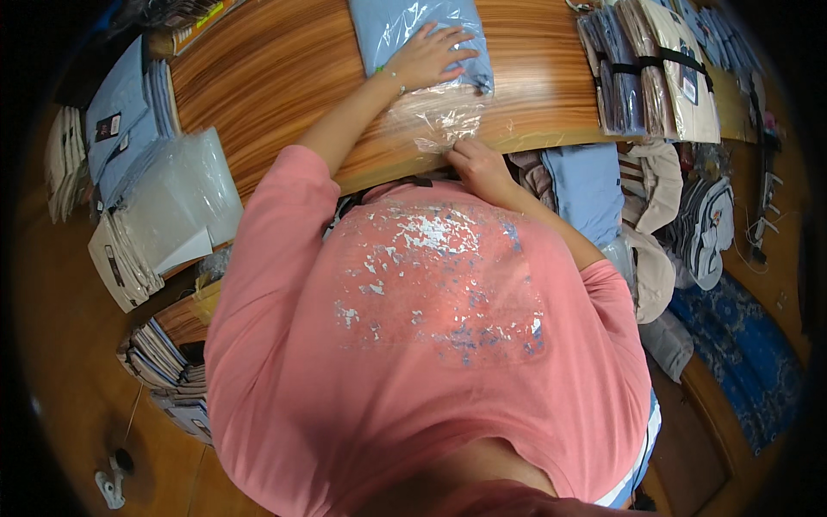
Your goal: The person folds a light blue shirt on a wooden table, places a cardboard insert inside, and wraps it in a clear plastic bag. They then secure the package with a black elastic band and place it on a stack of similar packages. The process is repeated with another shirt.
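Folded light blue garment [382, 30], one, in clear plastic packaging; lies at top centre of the frame, flat on a wood-grain tabletop [276, 82]. Clear flap [457, 116] of the packaging extends below it toward the table's near edge, glossy and wrinkled.

Left hand [431, 59], bare, top centre: laid palm down on the wrapped garment, fingers extended and spread, gripping nothing. Thin bracelet [394, 79] at the wrist.

Right hand [481, 168], bare, just above the middle of the frame, at the table's near edge: fingers curled together and closed on the end of the clear flap, film crumpled at the fingertips; thumb largely hidden.

Pink top [388, 422], worn by the person; flaking white and blue print on it; fills the centre and lower part of the frame.

Upper left: wrapped light blue garments [119, 121], piled, with dark labels; clear plastic sheets or sleeves [185, 185] just below, overlapping the table edge. Left, under these: beige folded garments [121, 263].

Upper right: row of wrapped garments [668, 86] in blue, beige and cream, bound by a black strap [687, 59].

Right of centre, below table level: light blue cloth [581, 189]. Lower right: blue patterned fabric [741, 345].
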`<act>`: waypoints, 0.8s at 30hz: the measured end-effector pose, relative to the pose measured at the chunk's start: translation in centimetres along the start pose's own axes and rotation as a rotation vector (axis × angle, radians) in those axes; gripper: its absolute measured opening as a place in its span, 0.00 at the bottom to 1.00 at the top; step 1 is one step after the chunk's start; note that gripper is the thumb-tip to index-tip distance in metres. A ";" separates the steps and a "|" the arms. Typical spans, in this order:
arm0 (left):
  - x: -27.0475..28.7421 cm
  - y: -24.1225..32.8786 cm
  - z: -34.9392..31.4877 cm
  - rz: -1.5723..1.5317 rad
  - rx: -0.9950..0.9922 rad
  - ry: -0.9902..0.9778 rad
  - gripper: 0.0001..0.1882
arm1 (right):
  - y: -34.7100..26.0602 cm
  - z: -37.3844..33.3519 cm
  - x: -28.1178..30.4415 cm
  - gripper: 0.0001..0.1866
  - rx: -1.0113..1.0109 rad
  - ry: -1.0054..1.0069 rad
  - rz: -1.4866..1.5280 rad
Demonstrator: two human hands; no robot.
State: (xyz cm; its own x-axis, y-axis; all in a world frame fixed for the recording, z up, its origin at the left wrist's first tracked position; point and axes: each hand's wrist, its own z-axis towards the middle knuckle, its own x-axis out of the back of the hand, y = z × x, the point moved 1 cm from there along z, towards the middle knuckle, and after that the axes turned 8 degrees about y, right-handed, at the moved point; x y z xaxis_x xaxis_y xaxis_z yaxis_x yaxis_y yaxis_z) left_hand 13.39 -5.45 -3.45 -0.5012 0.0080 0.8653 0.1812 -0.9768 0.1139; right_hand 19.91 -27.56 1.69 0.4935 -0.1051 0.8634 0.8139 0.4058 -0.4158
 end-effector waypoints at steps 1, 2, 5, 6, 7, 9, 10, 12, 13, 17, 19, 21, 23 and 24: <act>-0.1 0.0 -0.1 0.010 0.004 -0.011 0.20 | -0.2 -1.3 -0.3 0.04 0.050 -0.056 0.047; -0.1 -0.3 0.1 0.028 0.004 -0.017 0.21 | -0.5 -1.2 0.0 0.04 0.106 -0.107 0.088; -0.4 -0.4 -0.2 0.011 0.005 -0.019 0.21 | 0.0 0.9 1.6 0.06 -0.002 0.059 0.036; -0.4 -0.2 -0.1 0.016 0.006 -0.030 0.21 | 0.9 2.0 2.0 0.08 -0.028 0.113 0.029; -0.4 0.0 -0.1 0.023 0.008 -0.042 0.21 | 1.8 2.5 2.1 0.09 -0.046 0.196 0.032; -0.3 -0.1 0.3 0.023 0.001 -0.038 0.21 | 4.1 3.4 2.7 0.11 -0.074 0.371 0.027; -0.3 -0.2 0.2 0.017 0.001 -0.027 0.21 | 5.9 3.2 3.0 0.14 -0.139 0.410 -0.024; 0.0 0.0 0.2 0.006 -0.010 0.008 0.22 | 9.6 1.8 3.6 0.20 -0.245 0.408 -0.112; 0.3 0.2 0.3 0.002 -0.023 0.034 0.23 | 10.6 1.1 3.7 0.21 -0.189 0.340 -0.138; 3.7 2.3 0.1 -0.145 -0.133 0.043 0.23 | 12.1 0.3 3.7 0.24 -0.016 0.168 -0.165; 6.4 3.3 -1.7 -0.163 0.114 0.067 0.17 | 13.3 -0.1 3.4 0.23 0.006 0.211 -0.162; 7.7 3.3 -6.0 -0.146 0.363 0.047 0.15 | 14.4 -0.1 3.4 0.20 0.043 0.163 -0.206; 8.6 3.2 -9.9 -0.141 0.426 0.012 0.14 | 15.2 0.5 3.4 0.18 0.152 0.120 -0.217; 9.1 3.2 -11.2 -0.143 0.368 -0.011 0.14 | 15.6 0.9 3.4 0.17 0.202 0.077 -0.197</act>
State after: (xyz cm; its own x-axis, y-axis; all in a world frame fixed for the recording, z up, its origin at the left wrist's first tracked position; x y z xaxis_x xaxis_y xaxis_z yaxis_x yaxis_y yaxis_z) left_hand -0.04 -10.90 -0.71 -0.5346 0.1424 0.8330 0.4023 -0.8240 0.3990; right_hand 34.01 -20.77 -1.65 0.3600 -0.2654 0.8944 0.8225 0.5428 -0.1700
